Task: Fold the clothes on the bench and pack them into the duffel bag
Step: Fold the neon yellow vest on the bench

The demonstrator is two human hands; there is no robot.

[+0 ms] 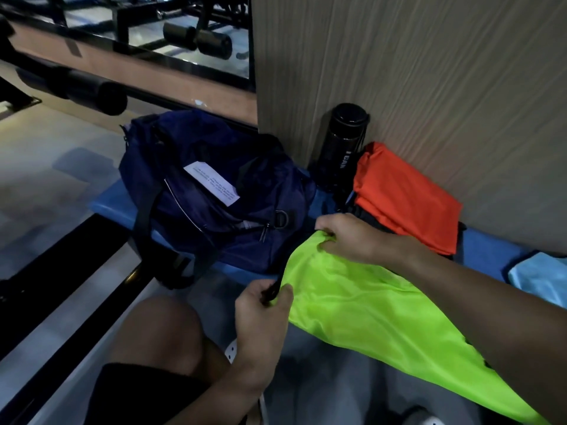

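Item 1: neon-green shiny fabric garment (362,305), stretched from the blue padded desk (481,253) front to our lap, just right of the navy fabric duffel bag (214,191). Our left hand (264,305): fingers pinching its near edge at black trim. Our right hand (346,237): fingers curled, gripping its far edge. Also on desk: folded orange garment (405,197), black cylindrical bottle (340,145).
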